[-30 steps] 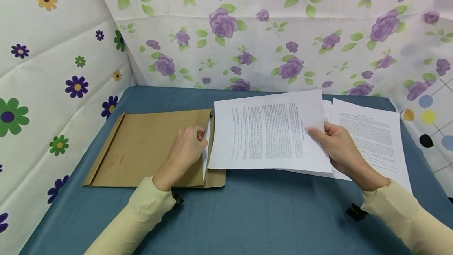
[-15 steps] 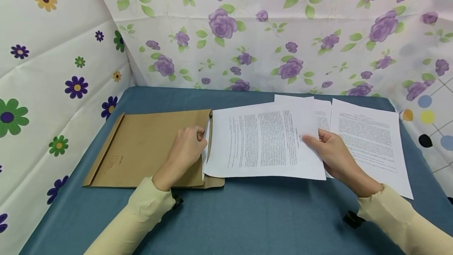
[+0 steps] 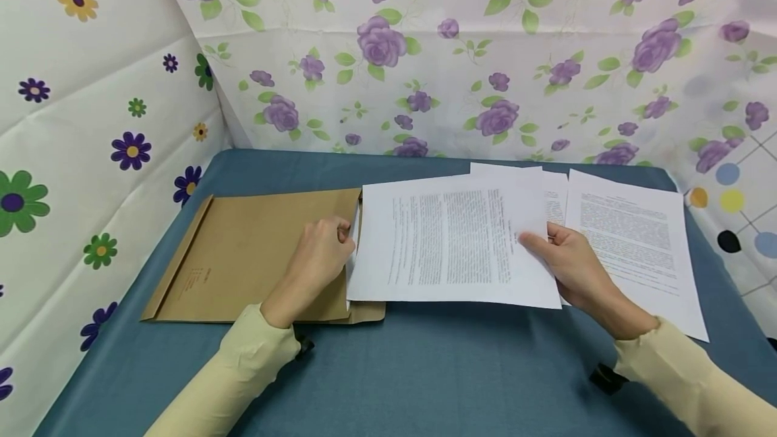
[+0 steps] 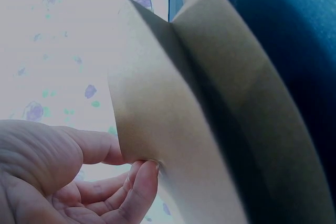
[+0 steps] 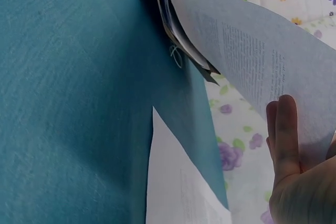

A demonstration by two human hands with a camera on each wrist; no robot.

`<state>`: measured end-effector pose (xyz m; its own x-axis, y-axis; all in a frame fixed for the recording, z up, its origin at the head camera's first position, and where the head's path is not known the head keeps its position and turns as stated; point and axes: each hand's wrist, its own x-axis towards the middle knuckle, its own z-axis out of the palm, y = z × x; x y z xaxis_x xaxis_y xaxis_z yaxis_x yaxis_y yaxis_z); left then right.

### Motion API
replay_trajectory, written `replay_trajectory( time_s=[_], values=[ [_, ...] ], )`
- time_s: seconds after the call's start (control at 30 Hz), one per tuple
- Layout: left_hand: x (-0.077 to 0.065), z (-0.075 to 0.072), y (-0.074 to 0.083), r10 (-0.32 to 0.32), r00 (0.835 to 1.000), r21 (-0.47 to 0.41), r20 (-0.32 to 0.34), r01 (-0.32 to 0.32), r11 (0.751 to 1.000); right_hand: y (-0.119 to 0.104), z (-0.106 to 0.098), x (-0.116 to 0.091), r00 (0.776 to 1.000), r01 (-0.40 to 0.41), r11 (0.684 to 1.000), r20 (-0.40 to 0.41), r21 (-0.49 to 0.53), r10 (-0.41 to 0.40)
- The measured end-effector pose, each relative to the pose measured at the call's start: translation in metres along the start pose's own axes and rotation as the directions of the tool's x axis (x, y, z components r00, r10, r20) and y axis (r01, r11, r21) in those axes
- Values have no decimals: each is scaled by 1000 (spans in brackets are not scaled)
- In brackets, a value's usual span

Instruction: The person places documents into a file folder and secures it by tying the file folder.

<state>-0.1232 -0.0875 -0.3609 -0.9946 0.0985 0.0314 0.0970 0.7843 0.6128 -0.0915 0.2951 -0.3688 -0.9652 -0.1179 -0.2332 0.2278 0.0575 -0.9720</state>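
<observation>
A brown paper envelope (image 3: 261, 248) lies on the left of the table, its mouth facing right. My left hand (image 3: 320, 255) pinches the upper layer at the mouth, and in the left wrist view the fingers (image 4: 144, 184) hold that edge up, away from the lower layer. My right hand (image 3: 573, 265) grips a printed sheet of paper (image 3: 449, 241) by its right side, thumb on top and fingers beneath. The sheet's left edge is right at the envelope's mouth. In the right wrist view the sheet (image 5: 247, 51) bends toward the opening, where white paper edges show inside.
To the right lie more printed sheets (image 3: 631, 241), partly covered by the held one. A blue cloth (image 3: 461, 369) covers the table. Flowered curtains (image 3: 340, 52) stand behind and to the left. A loop of string (image 5: 176, 56) hangs under the envelope.
My right hand has brought the sheet down and left, so its left edge now overlaps the envelope's mouth. More of the sheet behind it shows. My left hand has kept its place.
</observation>
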Motion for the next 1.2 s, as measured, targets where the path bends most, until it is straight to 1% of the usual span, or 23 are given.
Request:
replay_trajectory(
  time_s=[0.2,0.3,0.43,0.57,0.8,0.97,1.2],
  values=[
    [0,1,0,-6,1000,1,-4,6,1000,4,4,-1,1000,-16,999,22,-40,17],
    [0,1,0,-5,1000,-2,-3,5,1000,5,3,-2,1000,-24,998,18,-55,25],
    [0,1,0,0,1000,-12,5,1,1000,6,1,-5,999,-43,997,5,-63,44],
    [1,0,-1,-5,1000,-14,9,5,1000,8,2,-6,998,-62,996,29,-57,63],
    [0,1,0,-15,1000,2,8,15,1000,8,9,-2,998,-44,998,48,-50,46],
    [-1,1,1,-28,1000,11,4,28,1000,9,17,3,996,-35,999,75,-29,37],
    [0,2,1,-23,1000,10,-2,23,1000,12,27,6,992,-28,997,121,-68,36]
  ],
)
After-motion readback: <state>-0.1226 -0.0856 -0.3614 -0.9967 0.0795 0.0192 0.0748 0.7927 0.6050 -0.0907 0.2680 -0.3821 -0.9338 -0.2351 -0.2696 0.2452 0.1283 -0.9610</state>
